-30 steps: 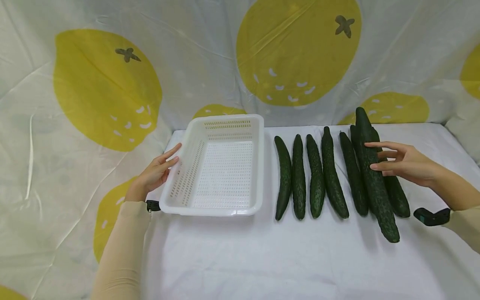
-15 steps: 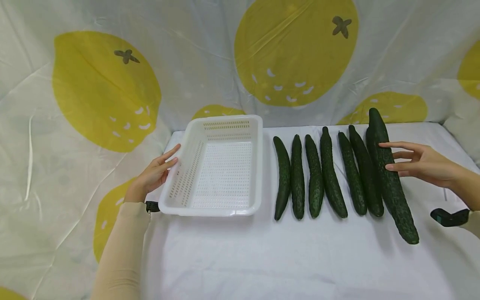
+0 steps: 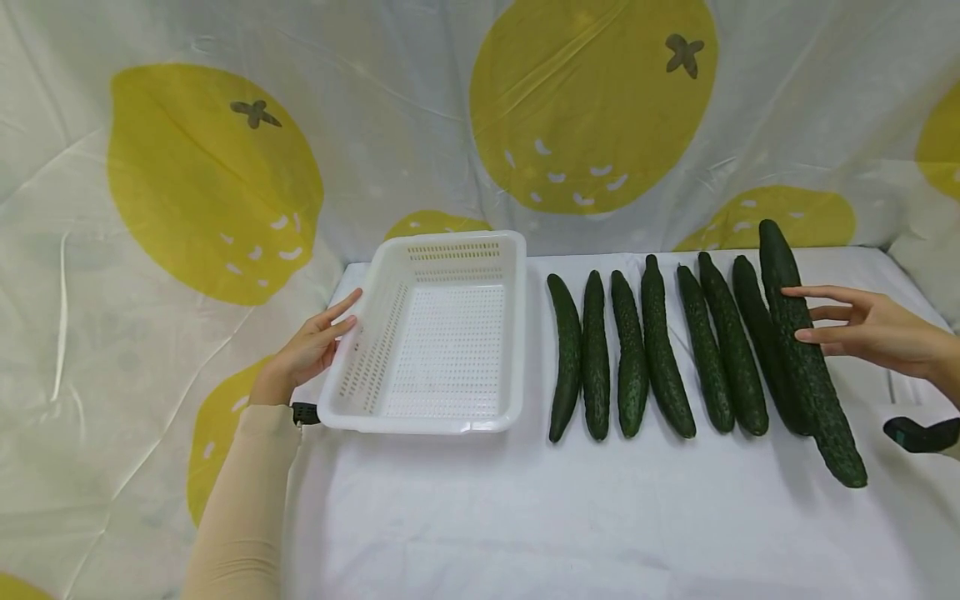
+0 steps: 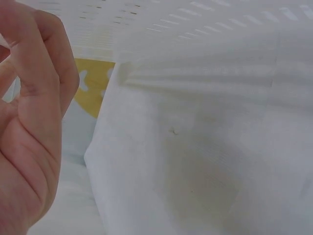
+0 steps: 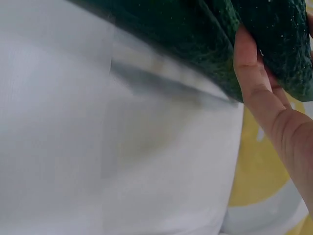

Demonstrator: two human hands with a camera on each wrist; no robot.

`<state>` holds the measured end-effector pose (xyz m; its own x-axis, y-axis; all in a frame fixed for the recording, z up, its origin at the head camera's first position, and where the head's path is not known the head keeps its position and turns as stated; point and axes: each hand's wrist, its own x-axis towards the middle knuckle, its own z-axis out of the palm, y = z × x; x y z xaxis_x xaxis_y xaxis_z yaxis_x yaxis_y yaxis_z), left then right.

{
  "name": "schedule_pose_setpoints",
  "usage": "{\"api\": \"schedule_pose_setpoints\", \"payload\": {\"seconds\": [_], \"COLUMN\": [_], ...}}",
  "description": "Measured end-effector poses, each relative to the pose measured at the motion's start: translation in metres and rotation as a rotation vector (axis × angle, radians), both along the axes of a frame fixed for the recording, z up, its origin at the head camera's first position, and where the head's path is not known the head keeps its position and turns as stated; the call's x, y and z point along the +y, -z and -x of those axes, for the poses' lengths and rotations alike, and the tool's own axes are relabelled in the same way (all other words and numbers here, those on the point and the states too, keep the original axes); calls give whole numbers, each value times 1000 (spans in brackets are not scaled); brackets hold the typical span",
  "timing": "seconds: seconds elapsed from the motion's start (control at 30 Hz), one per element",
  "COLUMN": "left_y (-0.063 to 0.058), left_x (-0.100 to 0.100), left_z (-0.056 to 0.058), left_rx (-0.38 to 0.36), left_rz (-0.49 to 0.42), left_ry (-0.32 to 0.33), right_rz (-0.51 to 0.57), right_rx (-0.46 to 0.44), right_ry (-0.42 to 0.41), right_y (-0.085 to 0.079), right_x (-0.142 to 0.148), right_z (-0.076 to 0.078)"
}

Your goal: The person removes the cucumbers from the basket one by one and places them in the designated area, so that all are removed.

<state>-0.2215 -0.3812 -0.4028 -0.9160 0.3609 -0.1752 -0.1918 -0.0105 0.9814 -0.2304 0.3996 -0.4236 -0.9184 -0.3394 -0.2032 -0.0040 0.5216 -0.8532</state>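
Note:
In the head view my right hand pinches a long dark-green cucumber between thumb and fingers, above the right end of a row. The held cucumber overlaps part of the last one in the row. Up close in the right wrist view, fingers lie against the cucumber. My left hand grips the left rim of a white perforated plastic basket. The basket has nothing in it. Curled fingers of the left hand show in the left wrist view, with the basket's slotted wall above.
Several cucumbers lie side by side, right of the basket, on a table with a white cloth. A lemon-print curtain hangs behind and to the left.
My right hand has moved right, carrying the cucumber from over the row to past its right end. Cucumbers it had covered now show. The left hand and basket stay put.

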Motion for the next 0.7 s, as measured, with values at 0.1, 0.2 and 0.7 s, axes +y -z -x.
{"api": "schedule_pose_setpoints", "payload": {"seconds": [0.1, 0.2, 0.7], "left_y": [0, 0, -1], "left_x": [0, 0, -1], "left_z": [0, 1, 0], "left_rx": [1, -1, -7], "left_rz": [-3, 2, 1], "left_ry": [5, 4, 8], "right_rz": [-25, -51, -86], "right_rx": [-2, -3, -10], "right_ry": [13, 23, 32], "right_y": [3, 6, 15], "right_x": [4, 8, 32], "right_z": [1, 1, 4]}}
